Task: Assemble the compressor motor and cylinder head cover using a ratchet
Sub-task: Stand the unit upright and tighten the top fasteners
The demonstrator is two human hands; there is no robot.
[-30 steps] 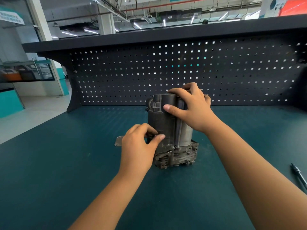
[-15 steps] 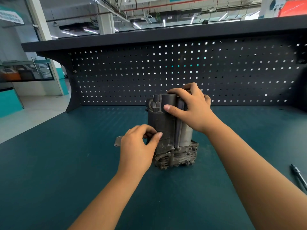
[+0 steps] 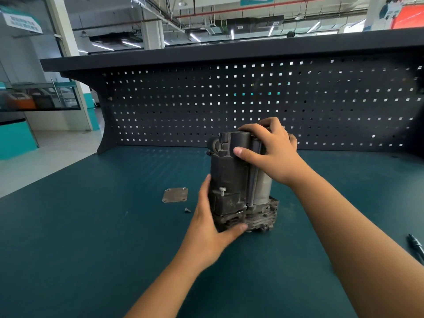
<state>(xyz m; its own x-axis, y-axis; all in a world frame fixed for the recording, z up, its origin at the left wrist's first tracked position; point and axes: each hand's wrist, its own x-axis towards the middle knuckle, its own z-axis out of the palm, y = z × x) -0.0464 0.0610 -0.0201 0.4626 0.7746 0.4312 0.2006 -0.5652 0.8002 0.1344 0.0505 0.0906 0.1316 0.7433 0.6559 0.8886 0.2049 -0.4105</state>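
Left hand (image 3: pixel 211 226) grips the base of the compressor (image 3: pixel 231 175), thumb across the front bottom edge and fingers up its left side; right hand (image 3: pixel 273 152) is curled over the top end, thumb on the front face. Compressor stands upright in the middle of the desk (image 3: pixel 91 226), with a pale screw head (image 3: pixel 222 191) sticking out of its front. Flat square cover plate (image 3: pixel 175 195) lies just left of it, loose screw (image 3: pixel 187 210) near the plate's front corner, dark slim tool (image 3: pixel 416 246) at the right edge, pegboard (image 3: pixel 252 99) behind.
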